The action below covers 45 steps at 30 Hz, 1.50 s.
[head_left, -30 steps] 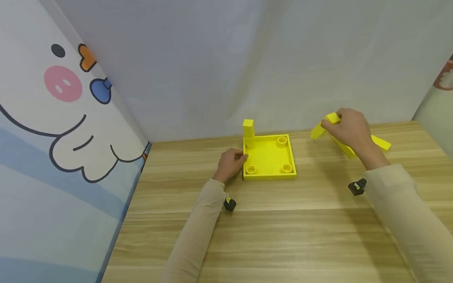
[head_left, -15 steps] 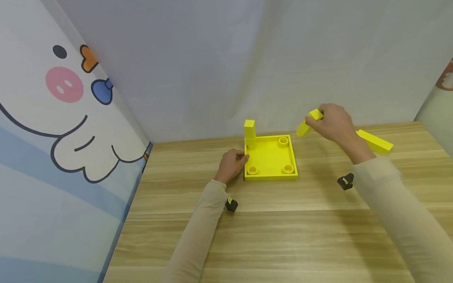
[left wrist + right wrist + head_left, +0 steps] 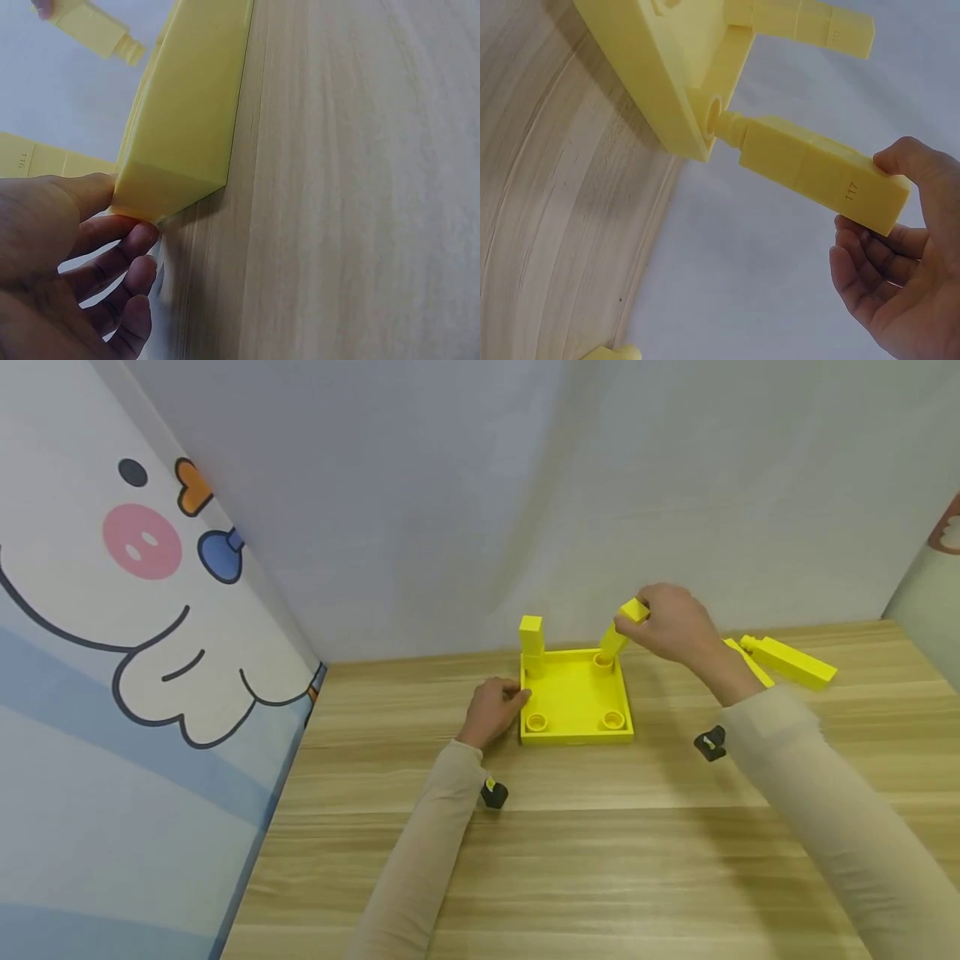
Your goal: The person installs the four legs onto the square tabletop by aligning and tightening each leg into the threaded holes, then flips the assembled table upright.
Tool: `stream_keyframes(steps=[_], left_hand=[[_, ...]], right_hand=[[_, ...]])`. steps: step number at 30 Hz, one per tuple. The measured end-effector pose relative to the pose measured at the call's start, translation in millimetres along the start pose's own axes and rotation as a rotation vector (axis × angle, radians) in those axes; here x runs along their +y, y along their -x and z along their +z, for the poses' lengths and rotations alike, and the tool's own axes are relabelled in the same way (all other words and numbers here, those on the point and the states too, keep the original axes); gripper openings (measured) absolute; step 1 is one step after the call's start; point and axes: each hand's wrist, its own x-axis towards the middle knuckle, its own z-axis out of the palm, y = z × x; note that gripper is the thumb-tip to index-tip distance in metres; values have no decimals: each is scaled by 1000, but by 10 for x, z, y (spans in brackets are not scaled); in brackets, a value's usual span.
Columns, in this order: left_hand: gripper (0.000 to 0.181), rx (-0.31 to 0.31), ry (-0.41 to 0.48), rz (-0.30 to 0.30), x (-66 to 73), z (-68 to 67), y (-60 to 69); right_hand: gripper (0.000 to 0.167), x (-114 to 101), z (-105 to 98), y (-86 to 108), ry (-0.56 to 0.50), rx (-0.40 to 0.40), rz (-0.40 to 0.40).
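"When checking the right hand (image 3: 675,625), find what in its grasp?"

"Find a yellow threaded post (image 3: 817,169) marked 117, pinched near its square end between thumb and fingers. Tilted, with its tip at the mouth of the far-right socket (image 3: 701,109); can't tell whether touching."

"And for the left hand (image 3: 489,708)?"

"Pinching the left edge of a shallow square yellow tray (image 3: 577,697), set flat on the wooden bench (image 3: 540,877)."

"Any more posts to see?"

"Yes: see a second post (image 3: 532,637) standing upright at the tray's far-left corner. Off to the right, see a third post (image 3: 795,663) lying on the bench and, just beside it, a fourth post (image 3: 753,663), partly hidden."
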Motion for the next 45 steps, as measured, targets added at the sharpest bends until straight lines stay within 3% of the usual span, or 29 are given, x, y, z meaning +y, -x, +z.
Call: stream_keyframes(steps=[13, 23, 32, 45], left_hand=[[35, 9, 14, -9, 19, 1, 23], [34, 15, 19, -5, -2, 20, 30], [34, 20, 15, -11, 31, -3, 37], [33, 11, 26, -18, 40, -6, 56]], right_hand=[[31, -66, 46, -54, 42, -102, -18], [35, -69, 103, -149, 45, -132, -61], [38, -77, 150, -167, 74, -79, -5], [42, -193, 355, -141, 159, 79, 81]])
